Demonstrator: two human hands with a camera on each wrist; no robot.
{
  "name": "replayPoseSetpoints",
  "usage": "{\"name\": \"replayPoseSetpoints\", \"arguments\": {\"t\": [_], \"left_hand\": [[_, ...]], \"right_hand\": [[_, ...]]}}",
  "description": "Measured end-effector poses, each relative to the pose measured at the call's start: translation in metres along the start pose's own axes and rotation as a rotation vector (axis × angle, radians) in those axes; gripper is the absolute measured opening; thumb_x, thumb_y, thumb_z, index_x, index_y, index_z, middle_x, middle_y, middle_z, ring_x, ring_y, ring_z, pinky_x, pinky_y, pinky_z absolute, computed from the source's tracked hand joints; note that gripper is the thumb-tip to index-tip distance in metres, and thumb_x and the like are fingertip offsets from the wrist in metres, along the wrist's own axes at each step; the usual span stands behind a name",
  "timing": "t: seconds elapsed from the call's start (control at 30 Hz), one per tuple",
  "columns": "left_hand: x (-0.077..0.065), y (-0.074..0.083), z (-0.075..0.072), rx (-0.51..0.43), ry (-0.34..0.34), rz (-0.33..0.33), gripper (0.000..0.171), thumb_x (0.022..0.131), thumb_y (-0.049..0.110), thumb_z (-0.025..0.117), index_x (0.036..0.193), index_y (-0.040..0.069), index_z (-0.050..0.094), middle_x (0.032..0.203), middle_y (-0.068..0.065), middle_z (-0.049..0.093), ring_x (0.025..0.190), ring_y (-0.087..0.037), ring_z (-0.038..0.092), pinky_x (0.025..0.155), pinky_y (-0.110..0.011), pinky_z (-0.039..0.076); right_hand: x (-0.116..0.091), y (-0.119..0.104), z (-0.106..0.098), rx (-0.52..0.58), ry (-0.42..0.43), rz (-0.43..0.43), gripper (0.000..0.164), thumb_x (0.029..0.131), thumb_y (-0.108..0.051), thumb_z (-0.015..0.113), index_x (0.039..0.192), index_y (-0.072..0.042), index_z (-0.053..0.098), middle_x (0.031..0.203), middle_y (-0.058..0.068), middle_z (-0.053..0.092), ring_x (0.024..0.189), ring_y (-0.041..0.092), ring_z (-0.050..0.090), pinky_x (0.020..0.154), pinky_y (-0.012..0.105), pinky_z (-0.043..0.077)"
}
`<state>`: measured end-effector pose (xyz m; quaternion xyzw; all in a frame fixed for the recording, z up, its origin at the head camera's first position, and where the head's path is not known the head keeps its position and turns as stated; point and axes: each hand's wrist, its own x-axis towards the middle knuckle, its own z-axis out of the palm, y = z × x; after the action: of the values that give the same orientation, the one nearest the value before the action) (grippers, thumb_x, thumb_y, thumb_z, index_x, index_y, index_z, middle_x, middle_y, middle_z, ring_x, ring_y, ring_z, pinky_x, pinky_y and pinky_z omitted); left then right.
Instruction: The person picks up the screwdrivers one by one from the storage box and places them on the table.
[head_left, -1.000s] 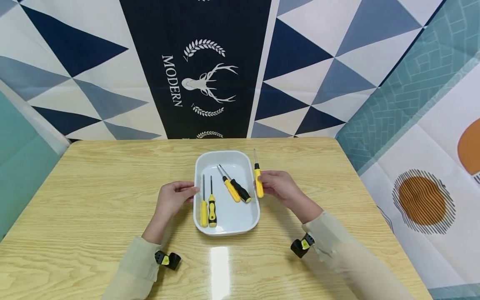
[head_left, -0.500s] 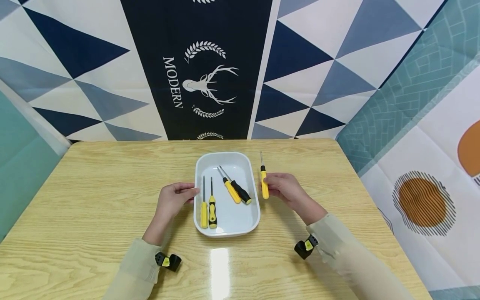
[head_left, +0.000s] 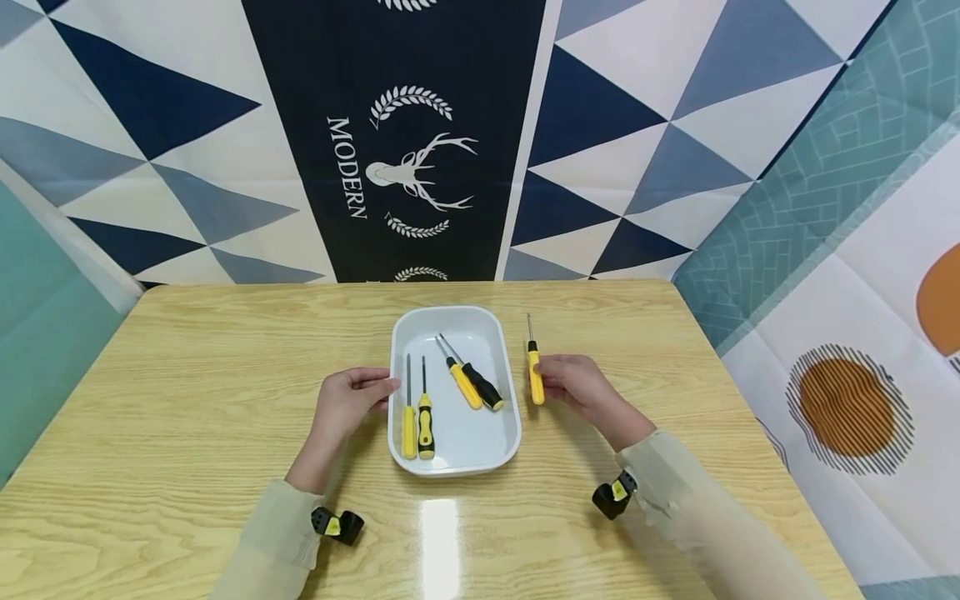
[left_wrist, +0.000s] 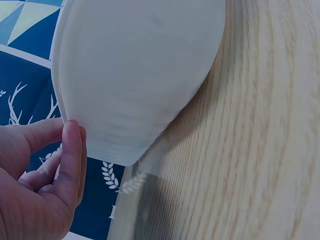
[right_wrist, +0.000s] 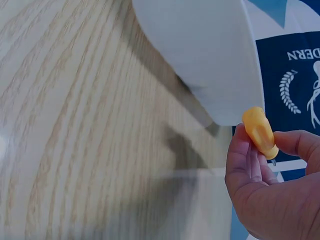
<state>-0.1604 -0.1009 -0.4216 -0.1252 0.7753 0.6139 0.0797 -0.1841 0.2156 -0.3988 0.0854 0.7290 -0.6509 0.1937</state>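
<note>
A white tray (head_left: 457,446) stands mid-table, and my left hand (head_left: 347,402) pinches its left rim between thumb and fingers, as the left wrist view (left_wrist: 50,170) also shows. Just right of the tray, my right hand (head_left: 581,385) grips a yellow-handled screwdriver (head_left: 536,379) by its handle, the thin shaft pointing to the far side. In the right wrist view the handle's end (right_wrist: 257,127) faces the camera. Inside the tray lie a yellow screwdriver (head_left: 408,429), a yellow-and-black one (head_left: 425,425), another yellow one (head_left: 465,385) and a black-handled one (head_left: 483,387).
The tray stands on a wood-grain table (head_left: 225,350) whose far edge meets a patterned backdrop (head_left: 420,142). Small black wrist cameras (head_left: 337,525) hang at both sleeves. A bright reflection lies on the table in front of the tray.
My right hand has moved right with the screwdriver, from over the tray's right rim to beside it, and slightly nearer to me. The left hand keeps its hold on the tray.
</note>
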Motion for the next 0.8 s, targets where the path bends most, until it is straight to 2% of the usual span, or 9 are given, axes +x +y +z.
{"name": "replayPoseSetpoints", "arguments": {"t": [0.57,0.8], "left_hand": [[-0.002,0.0,0.001,0.01,0.01,0.009,0.031,0.084,0.019,0.071,0.108,0.001,0.067,0.104,-0.017,0.068,0.07,-0.006,0.064,0.071,-0.025,0.059],[-0.002,0.001,0.001,0.014,0.014,-0.001,0.032,0.084,0.02,0.071,0.109,0.001,0.066,0.105,-0.017,0.067,0.072,-0.006,0.064,0.071,-0.025,0.059]], "right_hand": [[0.009,0.015,-0.008,-0.007,0.013,0.021,0.045,0.093,-0.009,0.051,0.128,0.018,0.043,0.084,-0.001,0.068,0.074,0.005,0.064,0.069,0.017,0.055],[0.014,0.022,-0.012,-0.044,0.032,0.036,0.047,0.091,-0.011,0.052,0.127,0.017,0.044,0.079,-0.006,0.064,0.071,0.003,0.061,0.067,0.017,0.054]]}}
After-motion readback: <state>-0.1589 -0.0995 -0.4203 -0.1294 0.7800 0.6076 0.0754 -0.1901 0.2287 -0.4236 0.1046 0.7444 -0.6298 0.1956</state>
